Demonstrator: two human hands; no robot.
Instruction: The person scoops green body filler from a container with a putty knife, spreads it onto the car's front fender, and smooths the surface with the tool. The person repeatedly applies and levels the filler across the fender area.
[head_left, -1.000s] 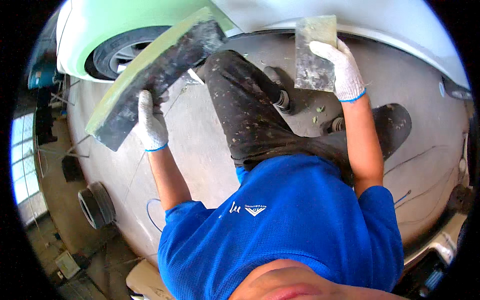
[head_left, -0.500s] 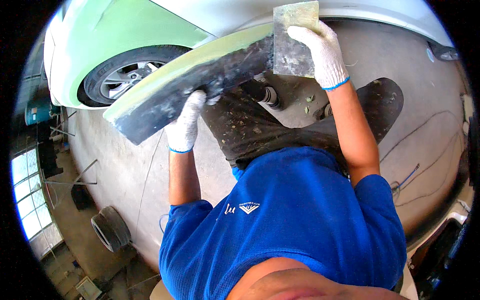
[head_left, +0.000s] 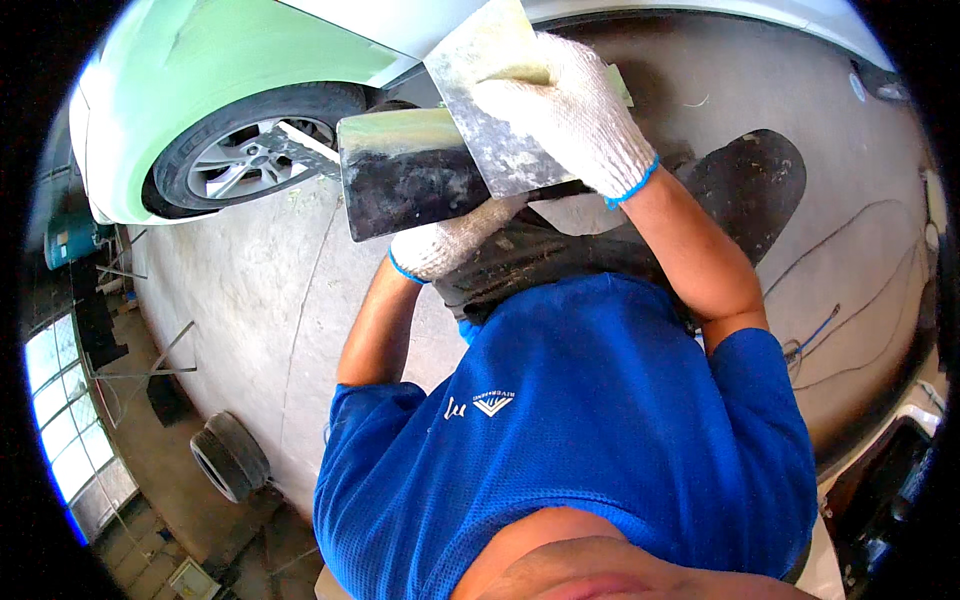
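Both my hands wear white knit gloves with blue cuffs. My left hand (head_left: 445, 240) is closed on a long dark board (head_left: 400, 185) smeared with pale yellow-green paste, its fingers partly hidden beneath it. My right hand (head_left: 570, 125) grips a thin rectangular scraper plate (head_left: 480, 60), streaked with grey and pale paste, with the thumb over its face. The plate lies across the board's right part, overlapping it; I cannot tell if they touch. Behind the board's left end, a dark flat piece with a white strip (head_left: 310, 150) shows in front of the wheel.
A car (head_left: 215, 50) with a pale green patched panel and an alloy wheel (head_left: 250, 165) stands ahead. Two stacked tyres (head_left: 230, 455) lie at lower left, near metal stands. Cords and a blue-ended hose (head_left: 820, 330) lie on the concrete floor at right.
My right hand has moved left and tilted the plate over the board. My left hand has moved inward and lower under the board, whose visible end has swung to the right.
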